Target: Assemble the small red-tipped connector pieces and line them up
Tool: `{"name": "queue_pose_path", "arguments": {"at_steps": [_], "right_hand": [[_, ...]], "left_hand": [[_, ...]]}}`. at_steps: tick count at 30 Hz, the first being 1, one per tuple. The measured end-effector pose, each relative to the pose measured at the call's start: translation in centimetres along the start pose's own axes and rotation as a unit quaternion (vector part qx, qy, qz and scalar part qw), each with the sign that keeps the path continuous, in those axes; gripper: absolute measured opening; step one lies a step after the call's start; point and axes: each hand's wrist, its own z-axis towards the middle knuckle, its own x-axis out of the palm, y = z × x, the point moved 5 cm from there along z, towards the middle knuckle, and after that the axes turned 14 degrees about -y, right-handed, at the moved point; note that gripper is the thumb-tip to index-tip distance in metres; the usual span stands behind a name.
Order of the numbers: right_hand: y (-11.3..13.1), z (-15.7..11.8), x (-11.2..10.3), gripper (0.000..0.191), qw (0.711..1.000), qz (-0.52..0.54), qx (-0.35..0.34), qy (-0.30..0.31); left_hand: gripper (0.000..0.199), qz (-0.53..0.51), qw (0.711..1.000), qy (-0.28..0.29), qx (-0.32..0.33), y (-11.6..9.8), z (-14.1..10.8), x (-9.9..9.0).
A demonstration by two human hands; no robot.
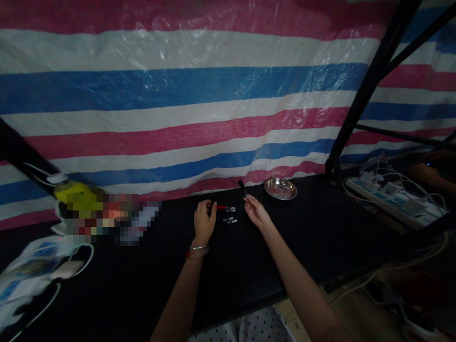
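Holding up a black-handled tool (pixel 242 185) — right hand (pixel 257 213) pinching.
Left hand (pixel 204 221) at red-handled tool (pixel 221 207), grip unclear — next likely calls for steady pinch.

In dim light, a striped plastic sheet (pixel 178 88) hangs behind a black table (pixel 138 285) and dark posts (pixel 369 88).

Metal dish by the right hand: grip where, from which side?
Probably a pinch on the near rim of the metal dish, coming from the front. It is round and shallow, open side up, and its raised edge offers something to pinch; the striped sheet stands close behind it. The right hand holds a black-handled piece.
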Motion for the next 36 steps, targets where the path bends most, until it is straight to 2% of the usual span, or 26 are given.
{"name": "queue_pose_path", "arguments": {"at_steps": [6, 13, 16, 21, 24, 26, 31, 34, 36], "right_hand": [[-0.5, -0.1, 0.0, 0.01, 0.999, 0.004, 0.048, 0.018], [-1.4, -1.1, 0.5, 0.02, 0.993, -0.073, 0.07, 0.054], [-1.5, -1.6, 0.8, 0.021, 0.99, -0.098, 0.069, 0.072], [-1.6, -2.4, 1.3, 0.025, 0.98, -0.151, 0.075, 0.106], [-1.4, -2.6, 1.5, 0.026, 0.978, -0.153, 0.073, 0.121], [-1.1, -2.6, 1.6, 0.027, 0.979, -0.143, 0.069, 0.126], [-0.4, -1.9, 1.2, 0.031, 0.987, -0.123, 0.011, 0.101], [0.0, -0.8, 0.5, 0.032, 0.987, -0.134, -0.073, 0.048], [0.3, -0.1, -0.1, 0.032, 0.976, -0.168, -0.136, 0.004]], "left_hand": [[0.03, -0.002, 1.0, -0.006, 0.025, -0.4, -0.2, -0.1], [0.055, 0.038, 0.991, 0.038, 0.124, -2.5, -0.6, -0.1], [0.051, 0.051, 0.987, 0.057, 0.143, -2.9, -0.7, 0.0], [0.024, 0.042, 0.98, 0.103, 0.168, -2.9, -1.0, 0.7], [0.023, 0.032, 0.978, 0.128, 0.161, -2.7, -1.2, 1.0], [0.023, 0.033, 0.981, 0.122, 0.146, -2.3, -1.1, 1.1], [0.02, 0.033, 0.988, 0.111, 0.102, -1.2, -0.8, 1.3], [0.018, 0.03, 0.989, 0.128, 0.068, -0.4, -0.8, 1.7], [0.016, 0.023, 0.99, 0.134, 0.048, 0.0, -0.8, 1.9]]}}
